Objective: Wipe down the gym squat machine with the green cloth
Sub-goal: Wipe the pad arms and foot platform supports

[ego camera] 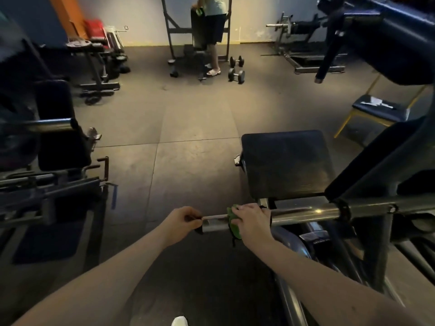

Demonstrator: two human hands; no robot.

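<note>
Fingers point(246, 209) of right hand point(253, 223): curled close together over the cloth point(233, 223), wrapping it round the bar point(303, 214).
Fingers point(194, 217) of left hand point(181, 224): curled, pinching the bar's free end, just beside the cloth.
Cloth: green, on the bar near its end, a fold hanging below.
Bar: steel, roughly level, jutting from the squat machine point(367, 170); dark pad point(286, 163) behind it.
Elsewhere: dumbbells point(236, 69) on the floor point(188, 118) beside a second person point(215, 24) at a rack point(173, 31); chair point(376, 109) at far right.
</note>
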